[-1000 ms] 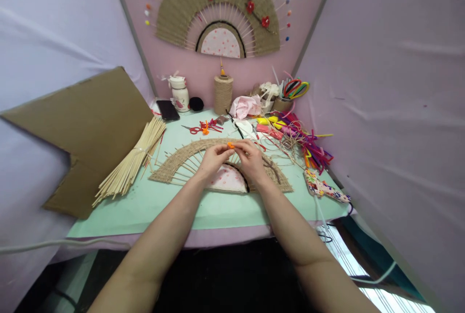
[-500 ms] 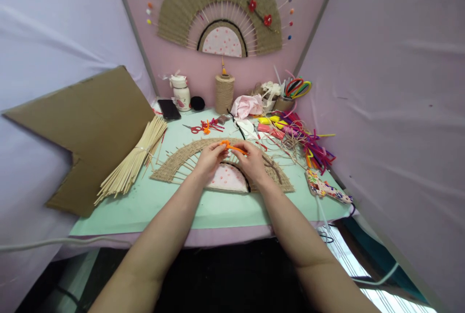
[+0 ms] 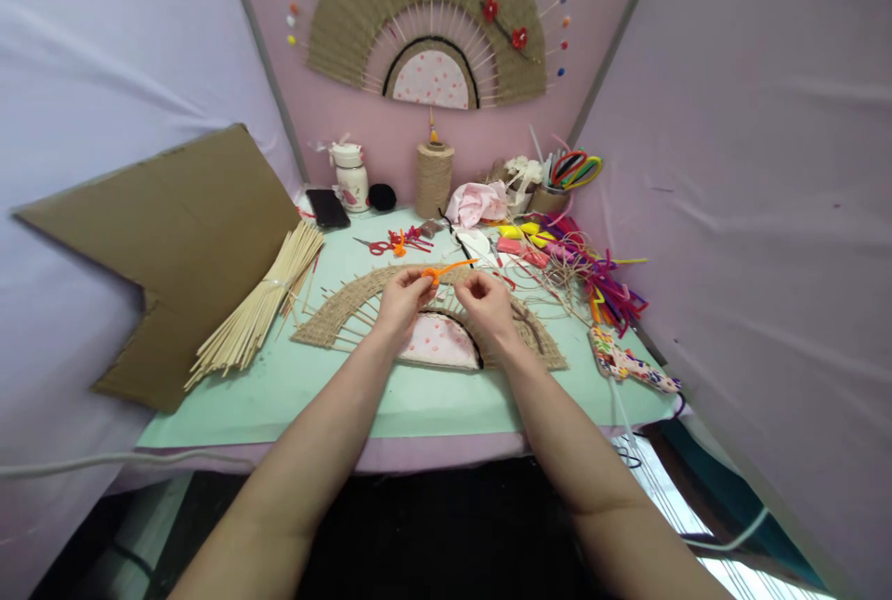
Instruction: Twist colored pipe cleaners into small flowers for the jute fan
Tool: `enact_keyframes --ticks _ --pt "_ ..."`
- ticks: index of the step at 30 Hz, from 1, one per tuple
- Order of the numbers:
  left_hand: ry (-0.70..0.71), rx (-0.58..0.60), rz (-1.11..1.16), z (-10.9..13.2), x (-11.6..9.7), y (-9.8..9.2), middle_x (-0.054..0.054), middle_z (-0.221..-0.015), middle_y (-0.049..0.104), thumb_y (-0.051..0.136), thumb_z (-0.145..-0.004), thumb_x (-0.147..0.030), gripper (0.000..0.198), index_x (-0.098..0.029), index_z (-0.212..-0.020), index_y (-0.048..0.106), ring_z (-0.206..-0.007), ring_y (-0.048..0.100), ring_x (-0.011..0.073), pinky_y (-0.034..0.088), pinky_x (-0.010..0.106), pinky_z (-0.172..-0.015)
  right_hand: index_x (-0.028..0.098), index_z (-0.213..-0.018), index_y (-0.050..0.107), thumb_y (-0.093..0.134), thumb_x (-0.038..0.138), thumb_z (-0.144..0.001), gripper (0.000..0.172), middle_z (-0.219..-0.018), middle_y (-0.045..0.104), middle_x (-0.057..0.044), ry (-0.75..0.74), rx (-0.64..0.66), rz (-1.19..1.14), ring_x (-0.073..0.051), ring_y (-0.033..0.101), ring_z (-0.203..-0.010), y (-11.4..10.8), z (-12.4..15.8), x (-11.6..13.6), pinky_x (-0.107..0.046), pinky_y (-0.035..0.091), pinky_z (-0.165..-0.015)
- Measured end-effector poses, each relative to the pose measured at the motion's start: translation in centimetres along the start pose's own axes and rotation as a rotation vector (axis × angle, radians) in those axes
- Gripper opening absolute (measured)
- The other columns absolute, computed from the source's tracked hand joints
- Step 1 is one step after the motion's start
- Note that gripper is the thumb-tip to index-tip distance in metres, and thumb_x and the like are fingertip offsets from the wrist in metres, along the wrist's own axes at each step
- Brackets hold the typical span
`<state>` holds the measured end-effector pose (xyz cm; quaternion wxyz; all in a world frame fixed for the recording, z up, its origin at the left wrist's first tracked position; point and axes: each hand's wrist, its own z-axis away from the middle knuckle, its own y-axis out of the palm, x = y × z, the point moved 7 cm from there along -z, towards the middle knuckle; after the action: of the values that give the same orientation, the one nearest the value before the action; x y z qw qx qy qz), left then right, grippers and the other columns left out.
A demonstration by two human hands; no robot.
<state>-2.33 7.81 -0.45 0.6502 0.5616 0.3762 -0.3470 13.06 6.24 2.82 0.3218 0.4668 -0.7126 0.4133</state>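
Note:
Pinched in my left hand [image 3: 405, 301] is an orange pipe cleaner [image 3: 454, 267], coiled at the fingertips, with a straight free end pointing up and to the right. My right hand [image 3: 488, 301] is closed just beside it, fingers curled together, apart from the free end; I see nothing between the fingers. Both hands are above a half-round woven fan [image 3: 348, 310] of twine and thin sticks, lying flat. Its inner half circle is pink dotted cloth [image 3: 438, 343] with a black border. Part of the fan is hidden behind my hands.
Red scissors [image 3: 380, 248] and a small orange piece [image 3: 400, 249] lie behind the fan. To the left are bundled sticks [image 3: 261, 307] and cardboard [image 3: 188, 238]. Pipe cleaners [image 3: 609, 289] and a patterned glue gun [image 3: 627, 363] lie right. A twine cone [image 3: 434, 180] stands behind.
My right hand has let go of the orange strand, whose free end now angles upward above that hand. My left hand keeps its pinch. The view has shifted slightly.

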Motion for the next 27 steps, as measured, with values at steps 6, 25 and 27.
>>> enact_keyframes --ticks 6,25,27 --pt "0.174 0.042 -0.257 0.3 -0.1 0.8 0.001 -0.071 0.063 0.071 -0.062 -0.024 0.02 -0.013 -0.075 0.06 -0.064 0.061 0.0111 0.05 0.026 -0.066 0.018 -0.083 0.065 0.057 0.033 -0.08 0.017 -0.079 0.064 -0.003 -0.096 0.015 0.006 -0.014 0.055 -0.068 0.4 0.3 0.9 -0.028 0.044 -0.065" --pt "-0.079 0.022 -0.081 0.9 1.6 1.1 0.003 -0.064 0.065 0.076 -0.053 -0.022 0.02 -0.012 -0.067 0.064 -0.058 0.06 0.0107 0.051 0.028 -0.068 0.019 -0.078 0.056 0.05 0.027 -0.084 0.011 -0.076 0.059 -0.003 -0.181 0.099 0.196 -0.016 0.052 -0.07 1.3 0.6 0.9 -0.03 0.041 -0.067" --pt "-0.059 0.049 -0.102 1.0 1.5 1.3 0.003 -0.068 0.067 0.077 -0.054 -0.025 0.024 -0.012 -0.071 0.066 -0.061 0.061 0.0111 0.051 0.029 -0.071 0.019 -0.078 0.057 0.052 0.031 -0.083 0.014 -0.074 0.06 -0.002 -0.076 0.063 0.079 -0.015 0.053 -0.067 1.0 0.4 0.3 -0.029 0.042 -0.065"
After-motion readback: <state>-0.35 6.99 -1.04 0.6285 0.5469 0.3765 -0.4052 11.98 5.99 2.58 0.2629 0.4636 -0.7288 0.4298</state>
